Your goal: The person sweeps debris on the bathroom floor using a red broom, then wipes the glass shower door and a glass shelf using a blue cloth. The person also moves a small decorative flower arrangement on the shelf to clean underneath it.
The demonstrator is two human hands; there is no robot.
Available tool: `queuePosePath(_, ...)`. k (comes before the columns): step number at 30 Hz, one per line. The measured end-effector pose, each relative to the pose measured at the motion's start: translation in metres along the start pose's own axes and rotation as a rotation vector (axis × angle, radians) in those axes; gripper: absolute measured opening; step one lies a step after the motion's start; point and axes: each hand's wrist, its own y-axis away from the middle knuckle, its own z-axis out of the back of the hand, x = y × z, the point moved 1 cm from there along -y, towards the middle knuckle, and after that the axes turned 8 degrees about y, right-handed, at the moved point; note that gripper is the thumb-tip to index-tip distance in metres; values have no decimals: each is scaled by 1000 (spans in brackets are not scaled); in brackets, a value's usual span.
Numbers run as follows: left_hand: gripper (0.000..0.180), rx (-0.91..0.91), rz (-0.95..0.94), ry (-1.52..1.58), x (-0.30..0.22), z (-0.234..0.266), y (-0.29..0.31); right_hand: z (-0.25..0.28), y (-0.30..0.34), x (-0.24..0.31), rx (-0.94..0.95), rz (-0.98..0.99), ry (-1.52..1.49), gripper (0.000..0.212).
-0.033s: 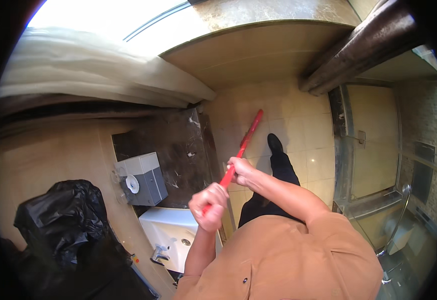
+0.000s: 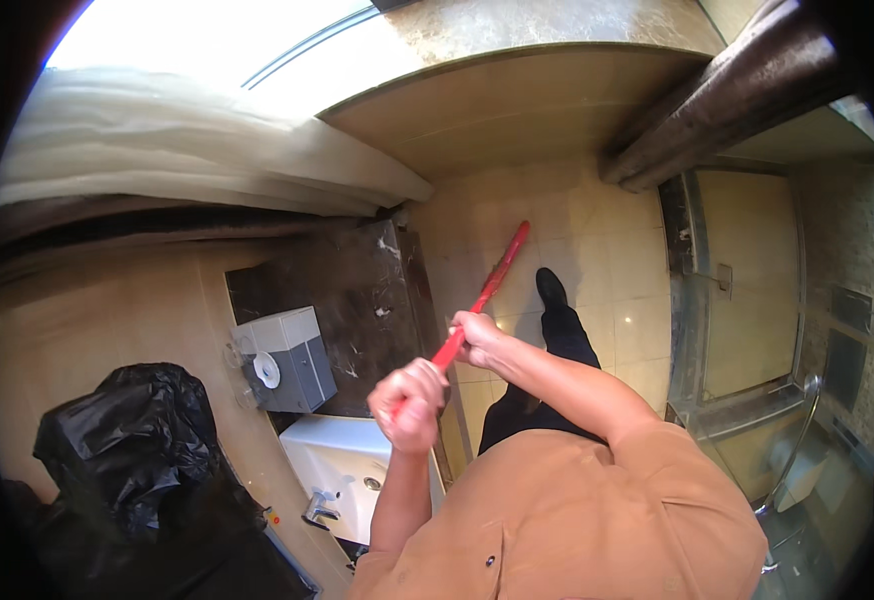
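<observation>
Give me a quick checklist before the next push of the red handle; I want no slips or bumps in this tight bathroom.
1. Left hand closed on the red handle: ok.
2. Right hand closed on it further down: ok.
3. Handle's working end on the floor: cannot tell, only the stick shows.
4. Foot beside the handle, not under it: ok.
5. Floor dry ahead: cannot tell, the tiles shine.
6. Room on the left: not ok, counter and sink are close beside the left hand.
</observation>
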Motion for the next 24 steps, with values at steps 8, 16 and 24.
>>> queuePosePath(8, 24, 415, 27, -589, 38, -62, -68, -28, -7, 93, 241, -21, 195, 17)
queuePosePath(16, 29, 330, 4, -398, 9, -109, -74, -1, 48, 105, 187, -62, 288, 17)
queuePosePath(24, 22, 103, 15, -440, 41, -69, -61, 7, -19, 93, 194, -135, 473, 20)
